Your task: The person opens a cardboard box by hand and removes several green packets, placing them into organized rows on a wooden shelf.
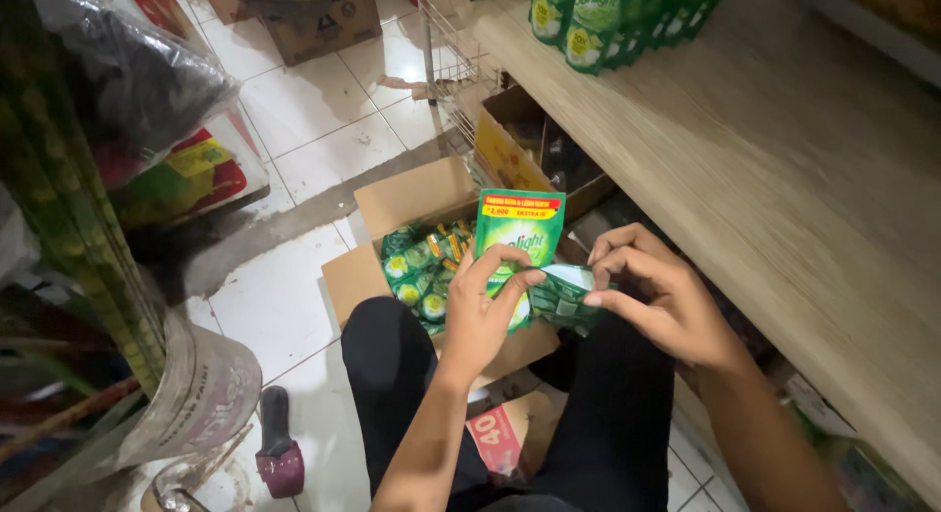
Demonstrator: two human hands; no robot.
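Green sachets (518,240) of liquid soap, joined in a strip, sit between both hands above the open cardboard box (392,203) on the floor. Judged light, soft, pliable and likely slick; best held at the flat sealed edges. Left hand (487,311) grip: fingers clenched on the upright sachet's lower part. Right hand (659,294) grip: fingertips pinching the folded sachet (561,294) beside it

Open white tile floor (294,130) left of the cardboard box (412,194) gives passing room, while the wooden shelf (765,179) with its row of green pouches (608,17) walls the right, a wire rack (453,71) blocks ahead, and bagged goods (118,81) and a bucket (196,394) crowd the left.
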